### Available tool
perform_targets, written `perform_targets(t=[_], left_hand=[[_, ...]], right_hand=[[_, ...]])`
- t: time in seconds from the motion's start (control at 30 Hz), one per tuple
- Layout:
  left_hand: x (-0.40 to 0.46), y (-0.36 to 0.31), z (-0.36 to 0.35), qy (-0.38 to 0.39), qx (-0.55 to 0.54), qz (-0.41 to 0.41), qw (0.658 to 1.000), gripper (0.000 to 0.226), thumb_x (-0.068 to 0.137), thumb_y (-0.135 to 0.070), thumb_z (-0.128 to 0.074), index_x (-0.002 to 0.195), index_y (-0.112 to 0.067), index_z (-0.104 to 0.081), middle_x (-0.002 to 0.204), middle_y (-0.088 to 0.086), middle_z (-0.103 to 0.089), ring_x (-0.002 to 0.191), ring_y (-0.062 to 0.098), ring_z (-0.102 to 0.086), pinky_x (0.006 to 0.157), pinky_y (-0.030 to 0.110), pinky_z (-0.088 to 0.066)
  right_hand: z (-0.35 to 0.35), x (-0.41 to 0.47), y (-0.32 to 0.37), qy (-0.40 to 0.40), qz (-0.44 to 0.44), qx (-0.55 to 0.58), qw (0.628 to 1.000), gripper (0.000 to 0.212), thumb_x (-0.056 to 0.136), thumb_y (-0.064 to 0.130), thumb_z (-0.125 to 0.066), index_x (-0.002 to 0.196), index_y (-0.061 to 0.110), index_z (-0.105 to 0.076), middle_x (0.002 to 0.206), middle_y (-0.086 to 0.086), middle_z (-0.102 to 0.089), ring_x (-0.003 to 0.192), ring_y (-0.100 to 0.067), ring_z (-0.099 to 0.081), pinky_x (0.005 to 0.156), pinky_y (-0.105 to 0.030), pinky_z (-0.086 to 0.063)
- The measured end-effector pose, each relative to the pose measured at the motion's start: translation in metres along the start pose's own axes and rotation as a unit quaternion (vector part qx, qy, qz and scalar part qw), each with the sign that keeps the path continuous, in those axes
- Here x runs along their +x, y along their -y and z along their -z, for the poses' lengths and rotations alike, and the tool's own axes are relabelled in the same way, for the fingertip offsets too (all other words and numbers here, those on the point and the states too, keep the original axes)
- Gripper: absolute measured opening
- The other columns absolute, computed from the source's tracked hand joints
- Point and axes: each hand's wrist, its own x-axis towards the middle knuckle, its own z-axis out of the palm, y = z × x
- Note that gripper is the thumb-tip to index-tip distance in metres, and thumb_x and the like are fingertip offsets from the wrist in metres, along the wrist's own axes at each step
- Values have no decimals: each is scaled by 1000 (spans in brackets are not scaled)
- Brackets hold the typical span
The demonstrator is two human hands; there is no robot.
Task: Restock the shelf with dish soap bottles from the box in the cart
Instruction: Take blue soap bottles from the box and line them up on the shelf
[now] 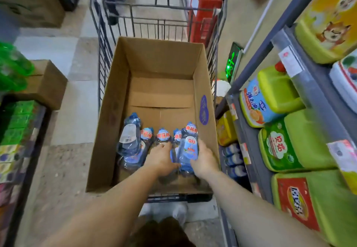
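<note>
At the left of the box (108,111) in the cart (100,53), one dish soap bottle (129,140) leans apart from the row. Your left hand (161,159) rests on the middle bottles (163,136); whether its fingers close on one, you cannot tell. Your right hand (204,160) grips the tall bottle (188,148), its long axis pointing away from you. The shelf (249,131) lies to your right, nearer this hand.
</note>
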Motion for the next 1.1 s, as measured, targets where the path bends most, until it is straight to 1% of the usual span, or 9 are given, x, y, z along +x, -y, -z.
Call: perform_targets(t=[0.17,0.33,0.37,0.5,0.63,0.73,0.8,1.0,1.1], left_hand=[[42,-6,-26,123,-158,47,979,65,82,-26,-76,137,-8,-45,134,11,-55,122,25,-52,91,24,-39],[59,2,-55,160,-305,91,934,47,75,-25,-82,117,-19,-61,110,-6,-66,92,7,-59,77,14,-45],[61,5,-57,165,-335,101,922,44,73,-26,-84,111,-19,-62,108,-7,-68,90,7,-62,77,17,-49],[67,18,-55,194,-436,150,866,57,68,-22,-86,119,-15,-61,107,5,-72,94,25,-70,85,41,-58],[71,31,-45,209,-470,173,840,43,83,-21,-75,119,-22,-52,98,0,-69,76,15,-67,67,30,-54],[78,39,-40,219,-480,175,831,41,85,-37,-71,119,-23,-53,105,6,-68,91,24,-68,84,40,-54],[82,42,-38,225,-488,181,823,41,87,-34,-70,121,-19,-54,109,10,-68,97,28,-67,85,41,-55],[75,66,-32,304,-478,158,809,39,90,-26,-67,126,-18,-54,113,7,-69,84,22,-67,77,35,-55],[66,80,-32,334,-497,154,786,39,91,-23,-64,128,-21,-52,113,8,-66,80,21,-66,80,35,-53]], right_hand=[[-21,21,-11,42,-37,45,997,71,91,6,-54,152,22,-23,143,-1,-45,130,-22,-46,101,-19,-34],[-33,36,-18,51,-85,24,995,54,101,14,-40,152,19,-23,148,-9,-41,132,-27,-43,107,-29,-32],[-33,39,-16,45,-89,28,995,50,101,15,-40,150,17,-27,146,-10,-43,131,-28,-44,106,-30,-34],[-38,53,-8,14,-105,78,991,34,100,18,-44,133,12,-50,129,-10,-60,114,-28,-57,88,-28,-44],[-46,69,-1,-6,-131,99,986,30,97,26,-50,122,9,-54,122,-14,-63,109,-32,-60,90,-38,-49],[-51,78,6,-32,-165,153,974,34,95,31,-56,117,7,-50,118,-14,-62,106,-34,-60,89,-39,-49],[-55,82,7,-39,-185,208,960,37,93,35,-59,117,8,-51,115,-11,-63,102,-31,-62,89,-41,-51],[-58,82,-5,79,-231,413,877,29,94,35,-61,116,17,-59,107,-3,-71,87,-19,-69,77,-40,-58],[-59,74,-9,130,-219,427,868,34,91,34,-64,121,20,-56,110,-2,-70,92,-18,-68,86,-44,-56]])
